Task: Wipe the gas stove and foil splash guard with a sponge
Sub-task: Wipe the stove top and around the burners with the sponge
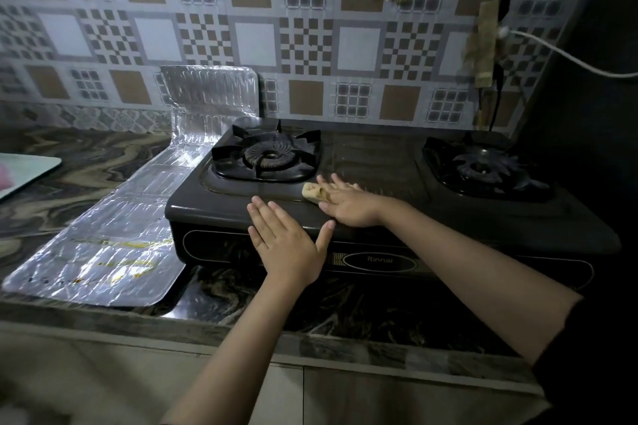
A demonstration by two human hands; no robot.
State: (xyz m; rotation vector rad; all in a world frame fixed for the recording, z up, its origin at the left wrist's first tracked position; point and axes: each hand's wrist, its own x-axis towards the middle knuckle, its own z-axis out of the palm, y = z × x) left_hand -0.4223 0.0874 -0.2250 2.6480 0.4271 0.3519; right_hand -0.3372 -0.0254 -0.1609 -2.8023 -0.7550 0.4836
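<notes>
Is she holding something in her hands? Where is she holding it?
The right hand presses flat on top of a yellow sponge against the gas stove. The left hand holds nothing; it rests flat on the stove's front edge.

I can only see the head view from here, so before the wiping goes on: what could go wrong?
1. The right hand presses the sponge flat beside the left burner grate; a wide stroke could snag it.
2. The foil splash guard lies loose on the counter with yellow streaks; hard wiping may crumple or tear it.
3. The left hand rests at the stove front edge; leaning could shift the stove.
</notes>
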